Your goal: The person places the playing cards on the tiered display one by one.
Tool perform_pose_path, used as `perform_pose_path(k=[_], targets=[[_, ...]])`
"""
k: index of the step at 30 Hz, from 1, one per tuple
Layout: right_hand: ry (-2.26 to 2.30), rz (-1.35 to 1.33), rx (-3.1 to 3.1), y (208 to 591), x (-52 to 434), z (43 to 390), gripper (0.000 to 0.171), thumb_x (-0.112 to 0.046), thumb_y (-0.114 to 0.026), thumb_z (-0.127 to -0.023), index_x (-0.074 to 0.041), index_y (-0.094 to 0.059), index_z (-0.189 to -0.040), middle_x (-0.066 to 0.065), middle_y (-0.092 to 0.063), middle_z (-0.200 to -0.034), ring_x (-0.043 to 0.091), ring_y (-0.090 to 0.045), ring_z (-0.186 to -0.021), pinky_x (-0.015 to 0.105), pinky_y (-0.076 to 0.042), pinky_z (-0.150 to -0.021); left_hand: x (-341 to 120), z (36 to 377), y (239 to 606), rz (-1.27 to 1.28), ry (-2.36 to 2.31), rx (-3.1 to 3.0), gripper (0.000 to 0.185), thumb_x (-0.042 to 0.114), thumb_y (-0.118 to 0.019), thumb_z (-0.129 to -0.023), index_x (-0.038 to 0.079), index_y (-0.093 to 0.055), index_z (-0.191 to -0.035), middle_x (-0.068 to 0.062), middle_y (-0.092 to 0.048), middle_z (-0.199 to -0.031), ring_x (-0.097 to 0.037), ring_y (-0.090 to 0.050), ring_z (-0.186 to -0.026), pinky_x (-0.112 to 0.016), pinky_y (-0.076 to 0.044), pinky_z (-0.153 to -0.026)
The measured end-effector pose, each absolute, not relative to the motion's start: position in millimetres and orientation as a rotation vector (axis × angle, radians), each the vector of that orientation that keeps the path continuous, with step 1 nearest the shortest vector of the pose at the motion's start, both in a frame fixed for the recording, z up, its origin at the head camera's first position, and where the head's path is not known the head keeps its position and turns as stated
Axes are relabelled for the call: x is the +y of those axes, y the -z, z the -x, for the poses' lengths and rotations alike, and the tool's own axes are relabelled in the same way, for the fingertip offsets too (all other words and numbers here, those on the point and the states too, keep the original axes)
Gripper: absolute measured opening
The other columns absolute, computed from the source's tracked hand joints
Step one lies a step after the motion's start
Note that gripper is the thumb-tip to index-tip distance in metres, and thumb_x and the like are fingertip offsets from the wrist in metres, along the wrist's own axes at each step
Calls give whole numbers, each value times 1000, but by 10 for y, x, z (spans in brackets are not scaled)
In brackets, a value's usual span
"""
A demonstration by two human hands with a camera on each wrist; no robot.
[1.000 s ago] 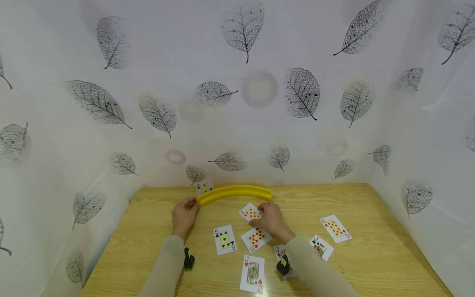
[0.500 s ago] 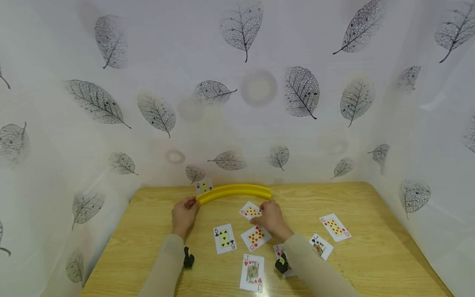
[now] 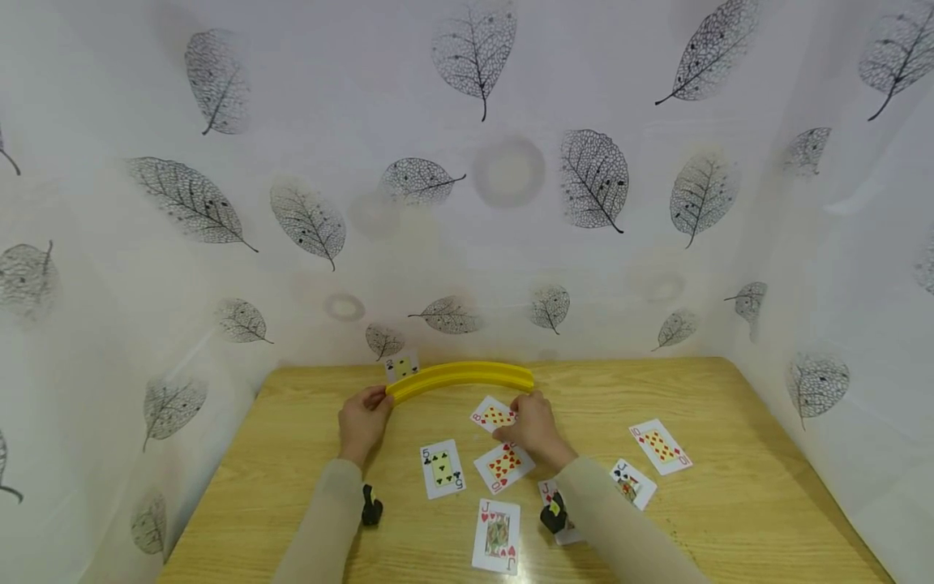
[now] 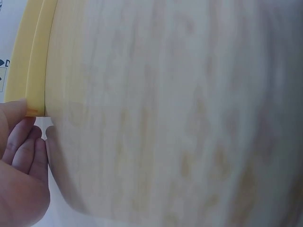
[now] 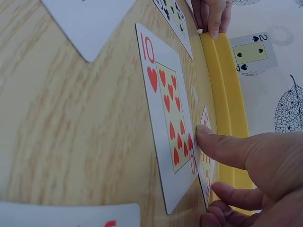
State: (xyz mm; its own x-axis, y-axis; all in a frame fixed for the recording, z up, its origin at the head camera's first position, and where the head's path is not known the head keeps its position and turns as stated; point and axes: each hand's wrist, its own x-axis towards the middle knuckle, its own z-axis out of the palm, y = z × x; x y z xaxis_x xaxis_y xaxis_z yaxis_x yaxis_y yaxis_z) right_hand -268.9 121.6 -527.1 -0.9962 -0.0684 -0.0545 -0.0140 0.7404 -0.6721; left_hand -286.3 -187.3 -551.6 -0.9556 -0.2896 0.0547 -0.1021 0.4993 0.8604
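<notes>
A yellow curved card holder (image 3: 461,374) lies along the back of the table. At its left end my left hand (image 3: 363,426) pinches the tip, with the thumb (image 4: 13,112) on the holder in the left wrist view. A two of spades (image 5: 253,51) stands upright in the holder near that end. My right hand (image 3: 536,426) is over the eight of diamonds (image 3: 492,415), its thumb (image 5: 222,146) on one edge of the card and a finger at the opposite corner. Just in front lies a ten of hearts (image 3: 503,468), face up.
Face up on the wooden table (image 3: 277,478) lie a five of clubs (image 3: 442,469), a jack of hearts (image 3: 496,537), a ten of diamonds (image 3: 660,447) and a jack of spades (image 3: 633,484). The right sleeve partly covers another jack (image 3: 547,488). A leaf-patterned curtain (image 3: 467,268) closes the back.
My right hand has shifted slightly right and away from me at the eight of diamonds. The left hand, holder and cards stay as they were.
</notes>
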Motion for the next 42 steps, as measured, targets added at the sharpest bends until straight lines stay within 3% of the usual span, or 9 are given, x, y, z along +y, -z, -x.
perform_pose_path(k=[7,14,27,37,42], targets=[[1107,85,2848,5267,1224,2697,50,-21,-95,-76,6,-67,-107,19,-56,-108,34,-52,-102,45,-50,-88,-1878,2866,5520,-332,1428,-2541,31,12,-73,-99,0,-72,-127,-21,-76,-123,-37,-74,-115,-48,-61,-101],[1119,35,2830,5284,1203,2713,56,-21,-96,-75,9,-67,-113,19,-58,-109,31,-53,-100,46,-52,-90,-1883,2873,5535,-311,1432,-2523,30,12,-74,-99,-1,-73,-126,-22,-77,-121,-37,-75,-113,-48,-61,-100],[1027,33,2850,5256,1169,2709,55,-22,-96,-75,10,-66,-108,17,-57,-103,30,-52,-96,43,-50,-86,-1894,2873,5558,-330,1455,-2516,31,12,-73,-99,0,-72,-127,-22,-76,-123,-37,-74,-115,-47,-61,-100],[998,31,2866,5234,1179,2728,49,-22,-97,-72,7,-65,-96,17,-55,-98,30,-50,-92,39,-45,-79,-1902,2881,5560,-321,1462,-2506,30,10,-73,-99,-1,-72,-127,-23,-76,-123,-38,-74,-115,-47,-61,-100],[974,67,2849,5236,1197,2746,50,-24,-96,-73,6,-65,-98,19,-59,-101,32,-53,-95,44,-49,-84,-1898,2882,5565,-323,1462,-2512,29,11,-73,-99,-1,-72,-126,-22,-76,-122,-37,-74,-114,-47,-62,-99]])
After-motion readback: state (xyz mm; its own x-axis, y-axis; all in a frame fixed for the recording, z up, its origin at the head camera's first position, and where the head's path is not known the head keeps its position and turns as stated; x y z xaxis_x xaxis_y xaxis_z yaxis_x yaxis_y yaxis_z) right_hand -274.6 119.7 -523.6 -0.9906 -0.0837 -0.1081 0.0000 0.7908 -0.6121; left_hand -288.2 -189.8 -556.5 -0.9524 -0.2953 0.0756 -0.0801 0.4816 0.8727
